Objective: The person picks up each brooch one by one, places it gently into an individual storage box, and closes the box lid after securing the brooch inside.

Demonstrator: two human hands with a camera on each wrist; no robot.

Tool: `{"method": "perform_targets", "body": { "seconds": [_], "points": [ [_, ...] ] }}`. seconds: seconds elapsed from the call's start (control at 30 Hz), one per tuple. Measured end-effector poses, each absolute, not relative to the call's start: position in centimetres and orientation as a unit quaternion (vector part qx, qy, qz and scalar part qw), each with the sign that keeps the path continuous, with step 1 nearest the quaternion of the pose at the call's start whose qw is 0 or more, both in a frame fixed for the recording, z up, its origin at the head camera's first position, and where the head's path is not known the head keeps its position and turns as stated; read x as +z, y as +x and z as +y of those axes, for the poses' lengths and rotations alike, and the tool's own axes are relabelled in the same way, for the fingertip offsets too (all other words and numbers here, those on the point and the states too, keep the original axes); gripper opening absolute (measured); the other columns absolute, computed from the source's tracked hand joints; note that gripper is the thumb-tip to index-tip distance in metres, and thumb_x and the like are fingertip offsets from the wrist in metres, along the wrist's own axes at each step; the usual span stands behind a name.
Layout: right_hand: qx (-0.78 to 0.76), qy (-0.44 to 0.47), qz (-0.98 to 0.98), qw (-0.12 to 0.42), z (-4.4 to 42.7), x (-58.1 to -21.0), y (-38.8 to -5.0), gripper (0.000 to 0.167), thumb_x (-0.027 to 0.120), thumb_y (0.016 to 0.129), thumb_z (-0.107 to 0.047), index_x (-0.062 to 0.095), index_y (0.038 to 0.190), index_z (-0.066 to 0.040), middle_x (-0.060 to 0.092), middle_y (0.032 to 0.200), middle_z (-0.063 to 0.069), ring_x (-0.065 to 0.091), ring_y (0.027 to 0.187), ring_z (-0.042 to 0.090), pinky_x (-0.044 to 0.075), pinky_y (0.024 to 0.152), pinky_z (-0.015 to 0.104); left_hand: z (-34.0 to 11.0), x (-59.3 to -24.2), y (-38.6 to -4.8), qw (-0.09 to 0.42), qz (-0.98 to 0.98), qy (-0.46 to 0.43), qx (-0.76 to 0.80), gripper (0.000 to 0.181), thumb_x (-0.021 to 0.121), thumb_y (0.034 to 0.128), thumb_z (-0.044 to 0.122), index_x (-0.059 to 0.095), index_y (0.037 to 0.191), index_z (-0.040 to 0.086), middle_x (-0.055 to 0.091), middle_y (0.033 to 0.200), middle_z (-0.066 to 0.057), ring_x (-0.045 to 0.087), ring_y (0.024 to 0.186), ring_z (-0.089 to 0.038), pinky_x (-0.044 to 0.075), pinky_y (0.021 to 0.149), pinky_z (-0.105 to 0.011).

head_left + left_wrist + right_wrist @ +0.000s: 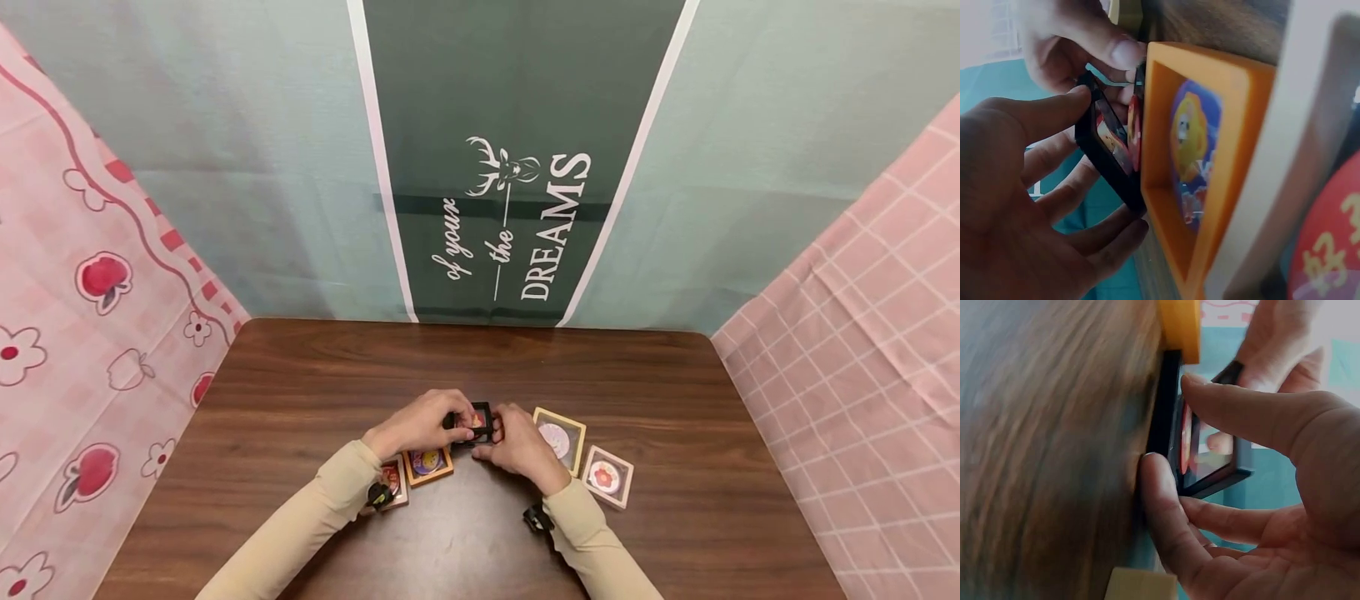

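A small black display frame (483, 410) stands partly parted, like a clamshell, on the wooden table. Between its two clear-film halves sits a round red badge (1135, 134), edge-on in both wrist views. My left hand (427, 421) pinches the raised half by its rim, thumb on one side and fingers on the other. The right hand (522, 447) holds the lower half (1163, 415) at its near end, its fingertips touching the rim. In the head view the hands cover part of the frame.
Beside the left hand lie an orange frame (431, 478) with a purple-and-yellow badge and a pale frame (404, 493) with a red badge. Right of the right hand lie a yellow frame (576, 423) and a pale pink frame (627, 485). Fabric curtains (300, 233) border the table.
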State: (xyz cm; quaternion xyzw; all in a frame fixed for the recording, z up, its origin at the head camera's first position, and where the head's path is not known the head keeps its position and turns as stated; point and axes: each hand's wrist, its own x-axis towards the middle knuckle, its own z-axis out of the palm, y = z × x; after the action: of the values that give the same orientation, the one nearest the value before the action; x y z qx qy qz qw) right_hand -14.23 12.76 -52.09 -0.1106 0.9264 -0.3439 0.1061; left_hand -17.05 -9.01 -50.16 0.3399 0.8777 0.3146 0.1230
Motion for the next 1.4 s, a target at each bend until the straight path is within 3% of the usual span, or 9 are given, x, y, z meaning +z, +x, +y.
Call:
{"method": "perform_targets", "body": {
  "seconds": [0.27, 0.6, 0.97, 1.4],
  "points": [
    [-0.359, -0.127, 0.915, 0.133, 12.5, -51.8, -14.7, 0.055, 0.09, 0.085, -0.03, 0.068, 0.124, 0.002, 0.063, 0.096, 0.004, 0.061, 0.081, 0.011, 0.052, 0.071, 0.026, -9.5, -50.4, -16.9, 0.111, 0.881, 0.346, 0.304, 0.01, 0.081, 0.0971, 0.025, 0.074, 0.091, 0.022, 0.072, 0.114, 0.004, 0.067, 0.105, -0.014, 0.056, 0.094, -0.037],
    [-0.374, -0.132, 0.903, 0.164, 13.0, -51.7, -15.0, 0.038, 0.072, 0.102, -0.025, 0.067, 0.127, 0.003, 0.065, 0.104, 0.007, 0.061, 0.09, 0.015, 0.054, 0.082, 0.036, -9.3, -50.9, -16.7, 0.098, 0.888, 0.351, 0.281, 0.009, 0.084, 0.0947, 0.029, 0.078, 0.089, 0.025, 0.069, 0.123, 0.003, 0.067, 0.11, -0.017, 0.056, 0.095, -0.042],
    [-0.381, -0.117, 0.905, 0.148, 12.7, -51.7, -14.8, 0.032, 0.078, 0.096, -0.016, 0.069, 0.12, 0.003, 0.062, 0.099, 0.007, 0.058, 0.087, 0.014, 0.051, 0.079, 0.032, -8.7, -50.9, -16.4, 0.078, 0.9, 0.352, 0.245, 0.012, 0.087, 0.0921, 0.031, 0.082, 0.084, 0.024, 0.068, 0.125, 0.001, 0.067, 0.109, -0.022, 0.055, 0.099, -0.046],
    [-0.386, -0.116, 0.906, 0.13, 12.9, -52.4, -14.8, 0.027, 0.083, 0.09, -0.008, 0.069, 0.111, 0.001, 0.064, 0.096, 0.007, 0.06, 0.083, 0.012, 0.051, 0.074, 0.027, -7.9, -51.2, -16.4, 0.046, 0.907, 0.352, 0.225, 0.018, 0.094, 0.0841, 0.028, 0.078, 0.078, 0.023, 0.07, 0.11, 0.004, 0.069, 0.095, -0.015, 0.059, 0.084, -0.034]
  ]
}}
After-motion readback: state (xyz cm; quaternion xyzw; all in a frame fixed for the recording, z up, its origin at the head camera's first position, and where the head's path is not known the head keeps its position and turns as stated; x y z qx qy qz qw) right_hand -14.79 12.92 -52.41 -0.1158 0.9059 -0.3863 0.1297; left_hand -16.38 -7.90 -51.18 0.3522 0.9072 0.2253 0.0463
